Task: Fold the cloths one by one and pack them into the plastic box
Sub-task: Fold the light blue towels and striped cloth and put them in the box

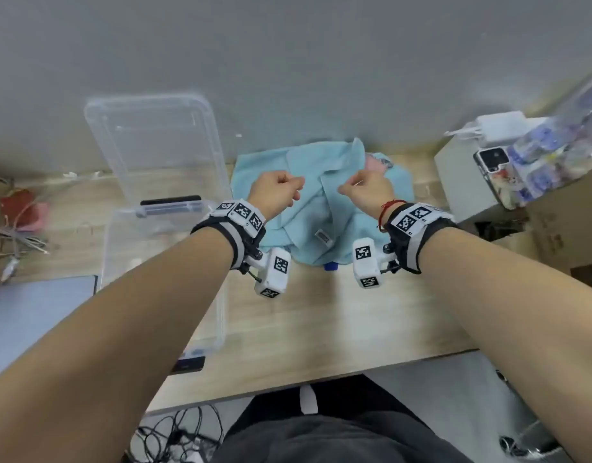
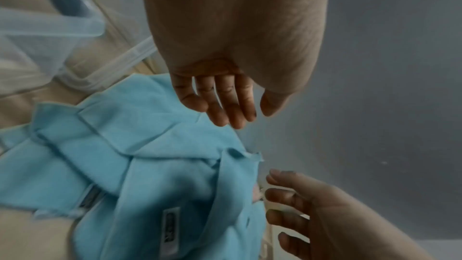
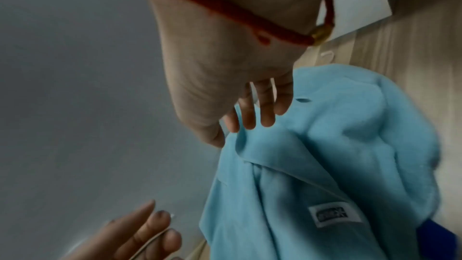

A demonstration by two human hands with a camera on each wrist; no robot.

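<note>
A crumpled light blue cloth [image 1: 321,212] [image 2: 150,165] [image 3: 337,155] with a white label [image 1: 324,236] lies at the back middle of the wooden table. Something pink [image 1: 376,165] peeks out behind it and something dark blue [image 1: 331,266] under its near edge. My right hand [image 1: 346,188] [image 3: 232,129] pinches a raised edge of the blue cloth between thumb and fingers. My left hand [image 1: 296,192] [image 2: 225,110] hovers just left of it with relaxed fingers, holding nothing. The clear plastic box [image 1: 104,262] stands left of the cloth, its lid [image 1: 154,145] leaning open against the wall.
A grey box [image 1: 461,175] with a phone [image 1: 495,172] and a white charger [image 1: 498,127] sits at the right, beside a cardboard box [image 1: 561,228]. A grey slab [image 1: 37,312], a red object [image 1: 20,208] and cables lie at the left. Bare table runs in front of the cloth.
</note>
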